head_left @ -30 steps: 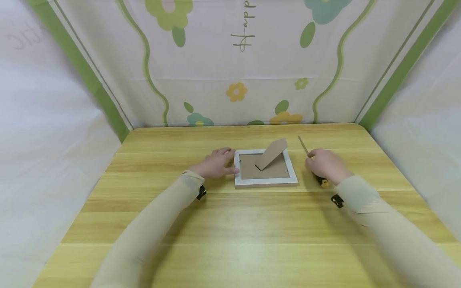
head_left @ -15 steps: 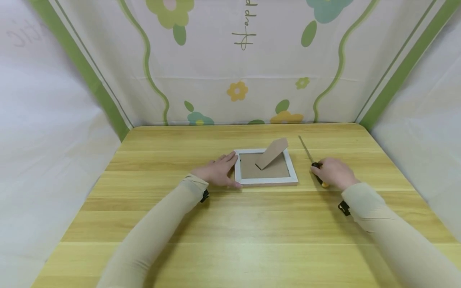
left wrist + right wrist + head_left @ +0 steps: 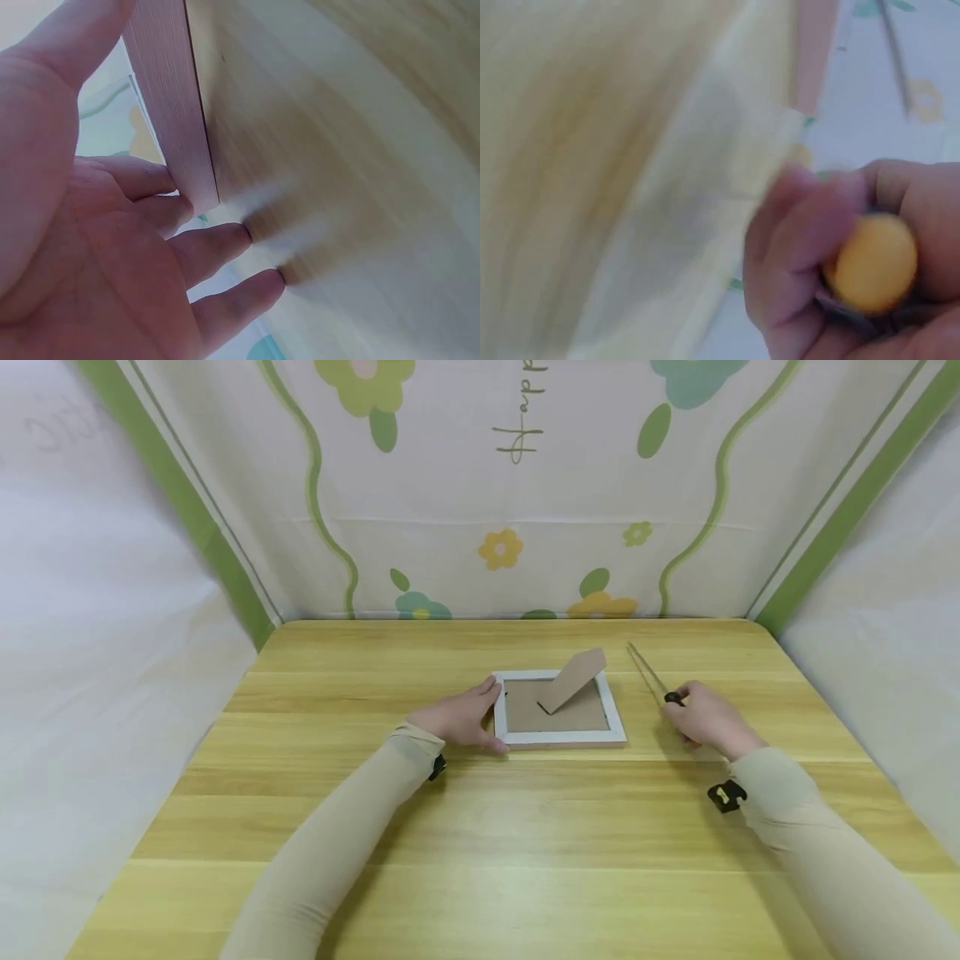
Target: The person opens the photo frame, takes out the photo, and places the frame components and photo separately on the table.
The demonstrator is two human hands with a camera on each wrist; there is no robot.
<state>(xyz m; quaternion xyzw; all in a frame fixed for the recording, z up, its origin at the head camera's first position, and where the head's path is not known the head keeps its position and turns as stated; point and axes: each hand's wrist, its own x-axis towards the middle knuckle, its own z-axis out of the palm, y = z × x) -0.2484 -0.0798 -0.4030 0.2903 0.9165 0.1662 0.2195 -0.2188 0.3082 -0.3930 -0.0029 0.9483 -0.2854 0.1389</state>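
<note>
While right hand point(image 3: 708, 720) grips yellow-ended screwdriver point(image 3: 876, 262), left hand point(image 3: 462, 718), fingers spread, touches white-rimmed, brown-backed frame point(image 3: 564, 720).

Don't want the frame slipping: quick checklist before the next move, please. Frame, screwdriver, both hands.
1. Frame lying back up on the table: ok.
2. Left hand touching the frame: ok, at its left edge.
3. Right hand gripping the screwdriver: ok, fingers round the handle.
4. Stand flap folded flat: not ok, sticks up from the backing.
5. Screwdriver over the frame: not ok, it is to the frame's right.
6. Screwdriver tip off the table: cannot tell.
</note>
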